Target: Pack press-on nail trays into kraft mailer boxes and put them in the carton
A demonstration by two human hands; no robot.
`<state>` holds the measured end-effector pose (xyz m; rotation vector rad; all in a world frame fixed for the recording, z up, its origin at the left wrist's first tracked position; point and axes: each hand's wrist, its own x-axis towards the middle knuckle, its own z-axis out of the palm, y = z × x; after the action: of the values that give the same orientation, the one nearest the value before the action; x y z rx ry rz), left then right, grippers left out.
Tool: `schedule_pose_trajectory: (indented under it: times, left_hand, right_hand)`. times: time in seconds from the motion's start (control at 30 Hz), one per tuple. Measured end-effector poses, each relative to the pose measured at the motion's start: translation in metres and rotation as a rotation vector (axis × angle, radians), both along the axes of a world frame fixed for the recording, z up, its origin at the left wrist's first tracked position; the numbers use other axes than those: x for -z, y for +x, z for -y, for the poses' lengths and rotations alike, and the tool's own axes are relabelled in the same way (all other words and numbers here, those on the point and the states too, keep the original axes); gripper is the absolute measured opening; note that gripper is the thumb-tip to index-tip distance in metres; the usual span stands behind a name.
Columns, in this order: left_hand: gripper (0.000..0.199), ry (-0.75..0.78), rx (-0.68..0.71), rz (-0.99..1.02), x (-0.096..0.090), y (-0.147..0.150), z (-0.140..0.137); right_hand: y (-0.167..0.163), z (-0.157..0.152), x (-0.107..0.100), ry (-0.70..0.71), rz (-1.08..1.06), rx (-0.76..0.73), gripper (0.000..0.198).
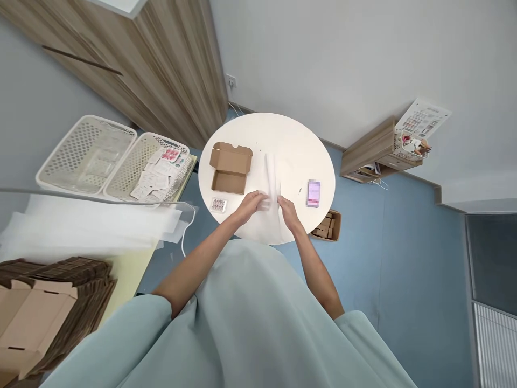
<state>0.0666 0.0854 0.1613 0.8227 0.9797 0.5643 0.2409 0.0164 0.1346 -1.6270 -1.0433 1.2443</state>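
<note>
A thin, translucent white packing sheet (272,172) lies on the round white table (266,126), with a long fold standing along its middle. My left hand (252,205) grips it from the left side, its fingers slightly blurred. On the right side, my right hand (288,211) pinches the same sheet between thumb and fingers. Left of the sheet, a brown cardboard box (230,168) stands with its lid open and nothing visible inside. A small clear pack with rows of dark-red pieces (218,205) lies near my left forearm. Farther right rests a pinkish-purple blurred rectangle (313,193).
At left, two white plastic baskets (105,156) hold clear packs and cards. Beside them are stacked white sheets (92,223) and flattened cardboard boxes (40,318). A carton of brown boxes (329,225) sits by the table's right edge. A wooden shelf (371,151) stands along the wall.
</note>
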Motion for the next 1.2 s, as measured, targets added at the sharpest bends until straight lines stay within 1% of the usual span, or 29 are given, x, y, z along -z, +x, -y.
schedule_pose_trajectory:
  times: [0.07,0.13,0.27,0.4,0.5,0.6,0.67,0.83,1.0,1.1,1.2]
  left_hand:
    - [0.031,-0.009,-0.024,-0.073,0.01,0.012,-0.001]
    - [0.031,-0.003,-0.056,-0.151,0.024,0.02,-0.003]
    - [0.03,0.015,-0.145,-0.314,0.059,0.023,-0.015]
    - [0.032,0.031,-0.156,-0.451,0.087,0.017,-0.029]
    - [0.04,0.007,-0.124,-0.519,0.102,0.011,-0.03]
    - [0.046,-0.022,-0.014,-0.571,0.114,0.005,-0.02]
    - [0.044,-0.036,0.059,-0.608,0.123,0.001,-0.012]
    - [0.03,-0.009,0.135,-0.731,0.139,-0.008,0.0]
    - [0.02,0.086,0.203,-0.871,0.146,-0.021,0.001]
    - [0.022,0.163,0.232,-0.954,0.145,-0.035,0.002]
    - [0.031,0.226,0.19,-1.061,0.145,-0.055,0.004]
  right_hand:
    - [0.018,0.004,0.009,0.018,-0.061,0.001,0.045]
    - [0.035,0.007,0.019,0.009,-0.057,0.037,0.038]
    - [0.065,0.011,0.043,-0.032,0.008,0.117,0.036]
    - [0.082,0.012,0.069,-0.105,0.008,0.186,0.036]
    - [0.087,0.009,0.085,-0.146,0.04,0.201,0.035]
    - [0.09,0.003,0.098,-0.192,0.124,0.187,0.034]
    - [0.091,-0.001,0.105,-0.222,0.174,0.181,0.031]
    - [0.092,-0.006,0.122,-0.271,0.261,0.151,0.024]
    - [0.091,-0.008,0.14,-0.292,0.287,0.134,0.021]
    - [0.09,-0.008,0.149,-0.314,0.316,0.147,0.019]
    - [0.086,-0.008,0.154,-0.313,0.336,0.155,0.019]
